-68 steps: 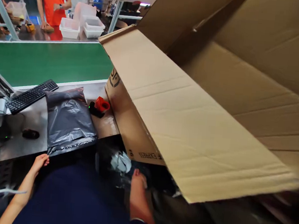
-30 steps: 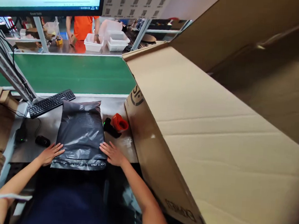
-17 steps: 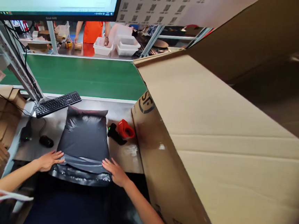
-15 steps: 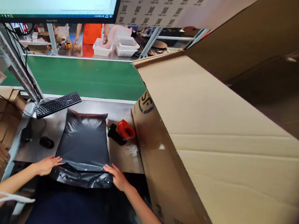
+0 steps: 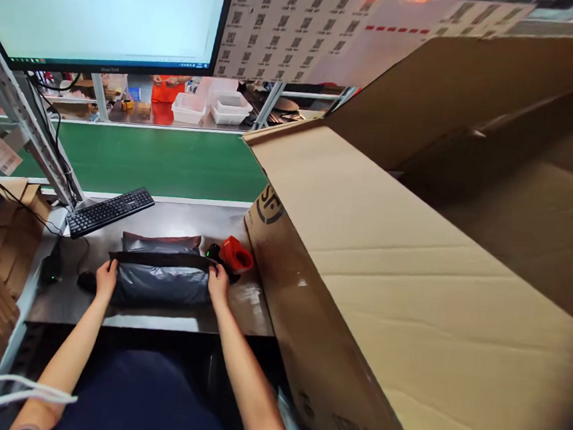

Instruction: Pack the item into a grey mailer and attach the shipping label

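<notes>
A dark grey plastic mailing bag (image 5: 160,285) lies on the metal table, its near part folded up and over toward the far end. My left hand (image 5: 106,278) pinches the left end of the folded edge. At the right end of that same edge, my right hand (image 5: 218,284) grips the bag with fingers closed. Just beyond my right hand sit a red tape dispenser (image 5: 237,255) and a black handheld device (image 5: 214,251) with a green light, partly hidden. A black mouse (image 5: 87,282) is beside my left hand, partly covered.
A large open cardboard box (image 5: 282,268) stands along the right side. A keyboard (image 5: 111,212) lies at the back left under a monitor (image 5: 108,12). Behind the table runs a green conveyor belt (image 5: 161,160); white baskets (image 5: 230,106) and a person in orange (image 5: 167,91) are beyond it.
Both hands have moved forward, folding the bag's near end up and over its body. The fingers, stretched out before, are now closed on the edge. The view has tilted and shifted slightly.
</notes>
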### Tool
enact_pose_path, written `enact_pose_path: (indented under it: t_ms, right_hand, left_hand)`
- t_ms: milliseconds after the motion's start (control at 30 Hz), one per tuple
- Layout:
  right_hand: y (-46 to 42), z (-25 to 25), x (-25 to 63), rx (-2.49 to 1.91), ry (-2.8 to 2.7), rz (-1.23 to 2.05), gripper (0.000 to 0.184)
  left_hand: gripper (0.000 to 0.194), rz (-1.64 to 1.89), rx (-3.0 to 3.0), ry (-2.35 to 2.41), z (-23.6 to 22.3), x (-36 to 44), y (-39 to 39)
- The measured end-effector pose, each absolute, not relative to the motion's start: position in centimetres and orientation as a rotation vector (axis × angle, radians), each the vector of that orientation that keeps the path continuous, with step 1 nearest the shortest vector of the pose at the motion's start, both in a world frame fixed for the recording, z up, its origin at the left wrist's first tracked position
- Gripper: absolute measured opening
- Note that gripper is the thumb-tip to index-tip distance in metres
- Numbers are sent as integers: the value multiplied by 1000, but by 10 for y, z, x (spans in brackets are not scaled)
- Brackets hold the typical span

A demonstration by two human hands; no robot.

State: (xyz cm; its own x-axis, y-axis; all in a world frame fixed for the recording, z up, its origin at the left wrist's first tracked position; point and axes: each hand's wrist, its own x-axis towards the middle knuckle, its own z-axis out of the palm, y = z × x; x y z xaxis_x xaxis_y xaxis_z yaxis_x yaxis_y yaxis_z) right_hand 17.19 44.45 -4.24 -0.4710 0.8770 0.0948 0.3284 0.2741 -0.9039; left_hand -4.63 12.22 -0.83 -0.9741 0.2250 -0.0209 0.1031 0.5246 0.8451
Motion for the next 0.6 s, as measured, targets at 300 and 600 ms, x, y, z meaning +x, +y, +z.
enact_pose_path:
  t_ms: [300, 600]
  right_hand:
    - [447, -22, 146, -1429, -2408, 955, 40]
    - [350, -13, 111, -625, -2871, 491, 59]
  left_hand:
    - [39, 1051, 128, 2735, -10, -57, 143]
    - [62, 245, 1085, 2908, 1, 14, 204]
